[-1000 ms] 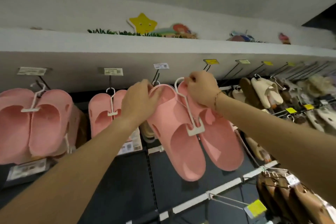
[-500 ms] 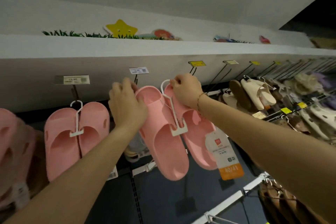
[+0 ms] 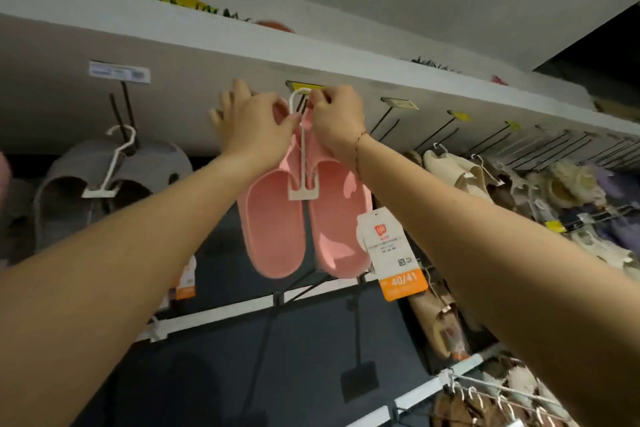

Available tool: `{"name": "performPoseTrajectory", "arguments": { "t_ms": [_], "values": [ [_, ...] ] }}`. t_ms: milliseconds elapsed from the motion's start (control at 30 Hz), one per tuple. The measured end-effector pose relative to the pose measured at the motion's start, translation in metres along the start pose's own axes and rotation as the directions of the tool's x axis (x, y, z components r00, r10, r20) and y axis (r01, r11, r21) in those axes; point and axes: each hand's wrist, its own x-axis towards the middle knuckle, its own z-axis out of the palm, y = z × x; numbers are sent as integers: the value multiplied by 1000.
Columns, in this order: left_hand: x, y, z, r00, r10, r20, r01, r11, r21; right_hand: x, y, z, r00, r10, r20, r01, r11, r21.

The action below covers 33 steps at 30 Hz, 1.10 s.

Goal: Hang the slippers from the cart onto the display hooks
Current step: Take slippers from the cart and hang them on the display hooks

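Pink slippers [image 3: 304, 218] hang as pair on white plastic hanger [image 3: 303, 163], raised at black display hook [image 3: 301, 104] under yellow label [image 3: 301, 85]. Right hand [image 3: 337, 125] pinches hanger's curved top between thumb and fingertips. Left hand [image 3: 252, 128] holds hanger stem and slipper toe, fingers curled. Size tag [image 3: 391, 250] dangles right, white and orange. Grey slippers [image 3: 104, 184] hang left; beige slippers [image 3: 457, 173] right. Smooth moulded foam soles.

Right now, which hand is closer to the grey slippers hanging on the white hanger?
Left. The left hand is up by the pink slippers, to the right of the grey slippers. The right hand is further right still.
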Motion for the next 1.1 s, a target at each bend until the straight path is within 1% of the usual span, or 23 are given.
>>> {"name": "performPoseTrajectory", "arguments": {
  "t_ms": [100,167,267,333,467,567,633,667,733,833,967,1100],
  "values": [
    [14,18,53,999,-37,0,37,999,28,35,51,-3,1000,-13,11,13,998,65],
    [29,25,80,998,-68,-9,68,996,52,55,78,-1,999,11,43,-18,988,151],
    [50,32,112,995,-101,-22,102,992,76,80,109,10,995,35,90,-60,954,293],
    [64,31,126,994,-99,-39,102,990,97,95,121,19,994,35,99,-68,936,346],
    [91,15,140,993,-90,-76,100,984,145,123,126,43,990,14,143,-70,918,391],
    [105,-1,147,988,-130,-87,144,970,197,141,123,63,986,3,169,-65,932,357],
    [111,-11,154,982,-153,-112,173,966,194,149,124,77,984,-33,176,-31,937,349],
    [113,-16,158,979,-162,-127,183,966,182,151,126,84,984,-53,169,-10,937,350],
    [115,-26,166,975,-171,-142,191,971,143,156,133,96,990,-88,111,47,942,331],
    [117,-37,179,973,-146,-176,160,984,72,162,145,111,993,-118,27,104,943,316],
    [123,-41,196,968,-110,-227,127,990,61,171,154,119,989,-150,-12,146,937,319],
    [130,-46,204,940,-71,-334,83,996,23,184,152,122,964,-246,-101,265,921,285]
  ]
}}
